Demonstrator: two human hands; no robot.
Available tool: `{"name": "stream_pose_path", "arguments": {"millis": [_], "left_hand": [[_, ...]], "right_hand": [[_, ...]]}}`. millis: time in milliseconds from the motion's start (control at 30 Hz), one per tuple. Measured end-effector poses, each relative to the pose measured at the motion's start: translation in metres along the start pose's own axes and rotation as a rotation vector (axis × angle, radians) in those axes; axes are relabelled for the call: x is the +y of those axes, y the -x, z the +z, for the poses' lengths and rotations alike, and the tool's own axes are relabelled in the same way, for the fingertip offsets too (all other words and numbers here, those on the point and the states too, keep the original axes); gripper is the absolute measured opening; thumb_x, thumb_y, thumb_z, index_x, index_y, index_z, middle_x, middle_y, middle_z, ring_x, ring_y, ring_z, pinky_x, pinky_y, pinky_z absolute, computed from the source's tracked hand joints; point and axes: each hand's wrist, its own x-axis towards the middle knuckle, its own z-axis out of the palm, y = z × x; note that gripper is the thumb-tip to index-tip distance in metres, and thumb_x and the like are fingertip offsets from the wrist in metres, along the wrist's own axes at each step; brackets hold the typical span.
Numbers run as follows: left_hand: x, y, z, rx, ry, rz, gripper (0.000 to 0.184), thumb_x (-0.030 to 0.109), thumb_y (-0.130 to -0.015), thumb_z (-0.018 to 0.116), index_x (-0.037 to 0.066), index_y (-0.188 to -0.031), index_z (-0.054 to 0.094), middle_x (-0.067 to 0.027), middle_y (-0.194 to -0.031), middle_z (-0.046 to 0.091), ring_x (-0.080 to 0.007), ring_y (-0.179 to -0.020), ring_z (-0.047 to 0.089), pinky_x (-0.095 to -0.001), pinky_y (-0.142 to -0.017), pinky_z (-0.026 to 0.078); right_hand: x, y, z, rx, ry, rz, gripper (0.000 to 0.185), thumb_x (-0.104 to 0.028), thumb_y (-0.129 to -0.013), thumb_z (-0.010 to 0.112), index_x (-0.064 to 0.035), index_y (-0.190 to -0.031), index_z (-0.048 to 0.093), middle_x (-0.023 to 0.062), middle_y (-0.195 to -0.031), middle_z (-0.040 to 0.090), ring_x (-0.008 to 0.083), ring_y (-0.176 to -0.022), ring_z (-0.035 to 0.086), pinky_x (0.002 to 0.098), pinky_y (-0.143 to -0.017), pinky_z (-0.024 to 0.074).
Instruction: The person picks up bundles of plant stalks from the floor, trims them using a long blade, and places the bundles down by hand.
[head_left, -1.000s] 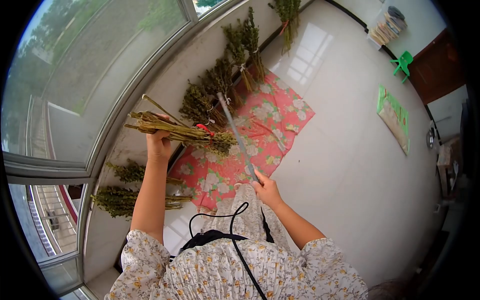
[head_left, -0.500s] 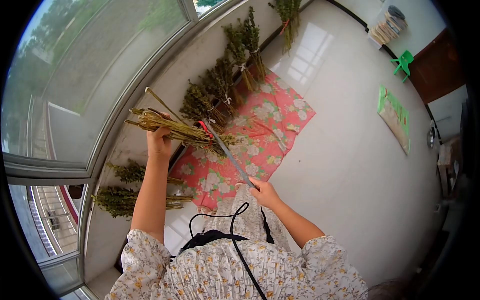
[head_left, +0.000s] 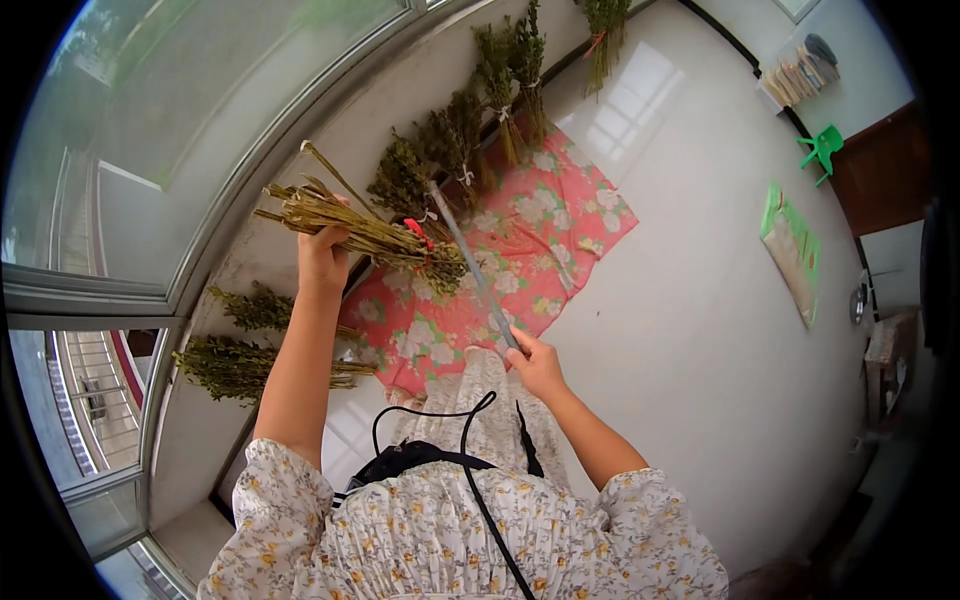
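Note:
My left hand (head_left: 325,255) is closed round the stem end of a dried plant bundle (head_left: 375,235), bound with a red tie (head_left: 418,233). The leafy end points right, over a red floral cloth (head_left: 540,225) on the floor. In my right hand (head_left: 538,365), fingers wrapped round its lower end, is a long thin grey rod (head_left: 475,268). The rod slants up and left, its upper part just right of the bundle; whether they touch I cannot tell.
Several tied plant bundles (head_left: 450,135) lean along the wall under the window; others (head_left: 230,368) lie left of my forearm. A black cord (head_left: 468,440) hangs at my front. Farther right are a green chair (head_left: 823,150) and a green-edged bag (head_left: 792,250).
The rod swung onto the bundle near the red tie, then back up and right of it. The view has shifted slightly. Both hands have kept their holds.

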Motion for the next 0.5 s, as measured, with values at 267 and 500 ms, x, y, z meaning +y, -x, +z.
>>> {"name": "stream_pose_path", "arguments": {"millis": [267,500], "left_hand": [[-0.001,0.001,-0.001,0.007,-0.034,0.009,0.033,-0.009,-0.058,0.047,0.007,-0.086,0.055,-0.0036,-0.094,0.054,-0.0189,-0.084,0.047,-0.0314,-0.078,0.039],[0.006,0.009,0.011,0.075,-0.002,-0.060,0.033,-0.012,-0.061,0.046,0.003,-0.089,0.054,-0.0048,-0.086,0.052,-0.0166,-0.075,0.047,-0.0270,-0.066,0.041]], "right_hand": [[-0.001,0.003,0.003,0.181,-0.094,0.092,0.044,-0.017,-0.079,0.059,-0.0060,-0.121,0.052,0.0150,-0.072,0.062,0.0187,-0.058,0.058,0.0306,-0.058,0.0446],[0.006,0.001,0.007,0.182,-0.051,-0.030,0.043,-0.015,-0.079,0.059,-0.0045,-0.120,0.052,0.0169,-0.075,0.062,0.0191,-0.061,0.060,0.0306,-0.060,0.0452]]}}
